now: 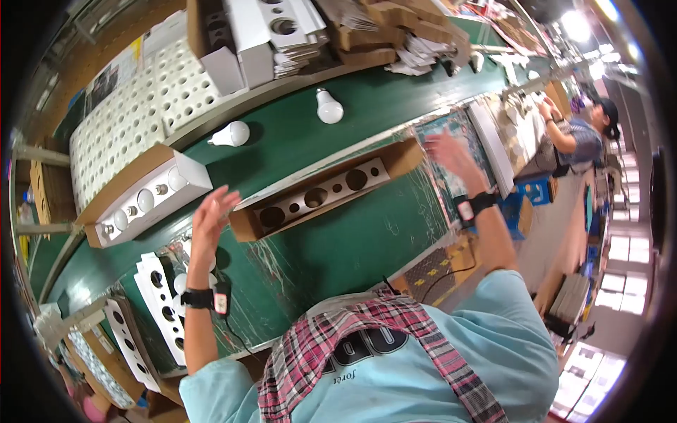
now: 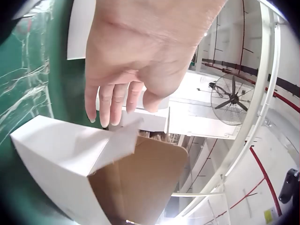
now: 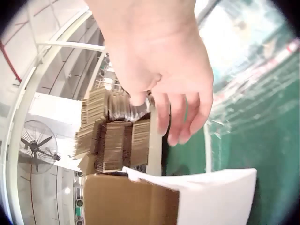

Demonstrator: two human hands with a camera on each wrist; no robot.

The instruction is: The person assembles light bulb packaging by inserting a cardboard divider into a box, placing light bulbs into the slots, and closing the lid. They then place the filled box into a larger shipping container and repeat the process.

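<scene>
An open cardboard box lies across the green work surface in front of me. Inside it sits a white insert with large and small round holes. My left hand hovers by the box's left end, its fingers extended and holding nothing. Past the right end, my right hand is raised with fingers spread loosely, also empty. In the left wrist view, the left hand's fingers point toward the box's white outer side and brown flap. The right wrist view shows the same kind of brown flap below the right fingers.
Two white light bulbs lie beyond the box. To the left stands another box holding bulbs. White punched inserts lie at lower left. A perforated white tray and stacked cardboard fill the back shelf. Another person works at right.
</scene>
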